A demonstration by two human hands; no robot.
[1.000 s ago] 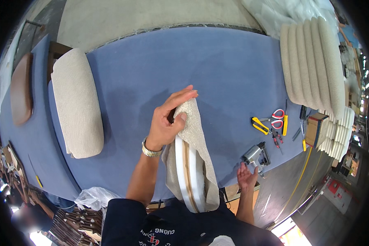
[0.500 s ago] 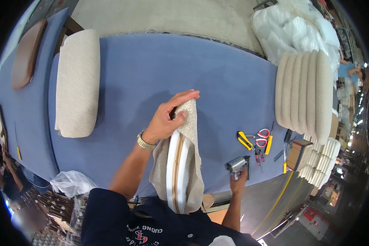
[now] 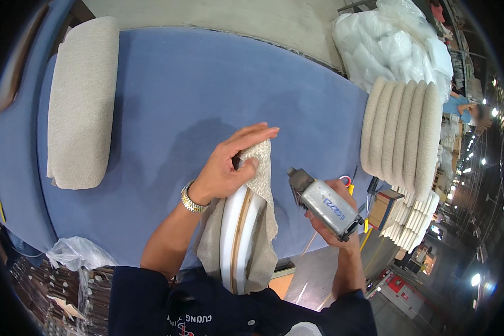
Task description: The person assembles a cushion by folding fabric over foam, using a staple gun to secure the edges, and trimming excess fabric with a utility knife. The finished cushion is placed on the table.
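Note:
My left hand (image 3: 228, 167) grips the far end of a cushion panel (image 3: 242, 238), pinching its beige fabric (image 3: 262, 168) over the end. The panel stands on edge against my body, showing white foam on both sides of a thin wooden strip. Its fabric hangs loose along both sides. In my right hand (image 3: 335, 215) is a grey pneumatic staple gun (image 3: 326, 206), raised to the right of the panel. The gun's nose points up and left, apart from the fabric. My right fingers are partly hidden behind the tool's body.
A beige padded cushion (image 3: 84, 103) lies at the left of the blue table (image 3: 207, 73). Several beige cushions (image 3: 400, 134) stand in a row at the right, near a small box (image 3: 383, 208) and partly hidden hand tools. Plastic-wrapped white bundles (image 3: 392, 47) lie beyond.
My right hand has lifted the staple gun off the table and brought it up and closer to the panel. My left hand keeps its grip on the fabric. The view has shifted slightly.

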